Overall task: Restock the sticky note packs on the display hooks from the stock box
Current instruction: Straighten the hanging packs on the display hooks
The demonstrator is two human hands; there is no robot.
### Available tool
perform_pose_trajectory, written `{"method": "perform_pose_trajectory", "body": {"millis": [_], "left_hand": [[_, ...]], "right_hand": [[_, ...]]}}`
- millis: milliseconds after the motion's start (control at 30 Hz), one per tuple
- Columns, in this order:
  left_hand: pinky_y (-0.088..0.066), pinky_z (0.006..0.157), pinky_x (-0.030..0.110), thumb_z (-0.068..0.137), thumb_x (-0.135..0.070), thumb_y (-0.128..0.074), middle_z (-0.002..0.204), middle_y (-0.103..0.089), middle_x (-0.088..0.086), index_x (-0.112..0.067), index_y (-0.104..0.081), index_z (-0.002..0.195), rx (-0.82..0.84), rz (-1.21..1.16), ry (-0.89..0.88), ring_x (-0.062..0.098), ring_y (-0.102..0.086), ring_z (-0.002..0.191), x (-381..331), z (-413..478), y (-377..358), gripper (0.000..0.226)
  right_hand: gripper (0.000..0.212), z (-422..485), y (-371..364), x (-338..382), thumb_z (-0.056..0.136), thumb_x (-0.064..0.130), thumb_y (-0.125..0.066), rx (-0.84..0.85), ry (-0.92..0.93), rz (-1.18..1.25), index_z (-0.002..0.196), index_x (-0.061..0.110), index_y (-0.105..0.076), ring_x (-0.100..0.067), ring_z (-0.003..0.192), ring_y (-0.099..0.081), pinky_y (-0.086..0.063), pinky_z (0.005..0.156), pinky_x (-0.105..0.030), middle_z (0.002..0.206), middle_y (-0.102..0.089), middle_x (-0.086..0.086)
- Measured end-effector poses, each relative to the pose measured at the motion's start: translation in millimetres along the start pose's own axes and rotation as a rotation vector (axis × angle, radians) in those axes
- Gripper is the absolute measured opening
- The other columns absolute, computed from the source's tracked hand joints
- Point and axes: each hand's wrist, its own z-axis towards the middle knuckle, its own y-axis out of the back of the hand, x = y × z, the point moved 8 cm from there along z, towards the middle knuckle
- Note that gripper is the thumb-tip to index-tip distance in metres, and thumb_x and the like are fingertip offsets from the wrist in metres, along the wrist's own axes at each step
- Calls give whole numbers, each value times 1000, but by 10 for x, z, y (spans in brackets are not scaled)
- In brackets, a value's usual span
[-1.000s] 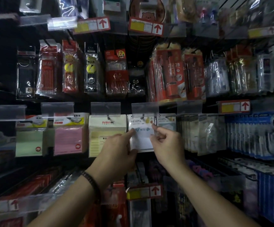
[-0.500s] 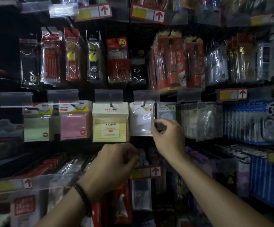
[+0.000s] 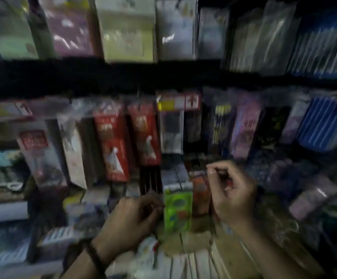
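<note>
Everything is motion-blurred. Two red hanging packs with white shapes (image 3: 113, 150) (image 3: 146, 137) dangle side by side under a dark shelf band (image 3: 103, 77). Just right of them sits a yellow-and-white price tag with a red arrow (image 3: 178, 102). Further right hang a lilac pack (image 3: 246, 127), a black pack (image 3: 272, 129) and blue white-striped packs (image 3: 322, 125). At far left hangs a clear bag with a red label (image 3: 41, 156).

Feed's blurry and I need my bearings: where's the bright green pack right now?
Head view, low centre: the bright green pack stands upright between the left hand and right hand, below the red hanging packs.
</note>
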Motion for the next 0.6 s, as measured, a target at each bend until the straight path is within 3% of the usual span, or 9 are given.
{"method": "perform_pose_trajectory", "body": {"millis": [100, 167, 267, 333, 400, 533, 600], "left_hand": [[-46, 60, 16, 101, -41, -63, 70, -67, -28, -48, -65, 86, 173, 7, 63, -9, -65, 67, 389, -347, -657, 17], [-52, 64, 21, 100, -46, -60, 74, -70, -30, -44, -70, 92, 271, 9, 137, -12, -64, 66, 712, -558, -1125, 14], [-55, 69, 24, 96, -44, -65, 79, -74, -27, -44, -74, 100, 382, -6, 257, -13, -61, 63, 1106, -893, -1762, 10], [-51, 65, 18, 96, -41, -68, 80, -75, -23, -47, -72, 95, 485, -42, 313, -9, -63, 63, 1242, -1086, -2160, 8], [-49, 67, 15, 94, -45, -65, 78, -75, -23, -53, -67, 88, 548, -57, 321, -6, -67, 71, 1383, -1198, -2534, 10], [-56, 85, 27, 84, -66, -44, 93, -77, -24, -61, -64, 87, 577, 56, 361, -1, -71, 87, 1787, -1304, -3138, 21], [-53, 84, 22, 88, -60, -56, 94, -78, -24, -57, -70, 93, 592, 96, 388, -1, -71, 87, 1883, -1330, -3356, 16]], "right_hand": [[16, -894, -156, -648, 101, 13, -68, 186, -248, 15, 88, 21, -72, -15, 67, -64, -48, 57, -35, 74, -65, 9], [20, -1591, -243, -1222, 102, 16, -69, 319, -501, -29, 84, 25, -70, -15, 64, -63, -46, 58, -36, 68, -64, 6], [17, -2810, -212, -2010, 98, 20, -72, 483, -914, -186, 81, 26, -73, -4, 71, -67, -54, 67, -33, 74, -71, 11], [14, -3507, -199, -2354, 95, 17, -74, 583, -1115, -255, 84, 26, -77, -4, 83, -71, -57, 76, -30, 83, -75, 13], [10, -4033, -265, -2623, 93, 16, -73, 684, -1243, -298, 87, 21, -80, -14, 92, -73, -54, 80, -28, 89, -77, 6], [6, -4666, -497, -3015, 92, 18, -72, 785, -1388, -322, 93, 18, -77, -20, 97, -70, -56, 89, -32, 96, -75, 1], [7, -4845, -617, -3243, 91, 19, -71, 803, -1432, -368, 92, 15, -77, -21, 95, -70, -56, 85, -33, 95, -75, -1]]}}
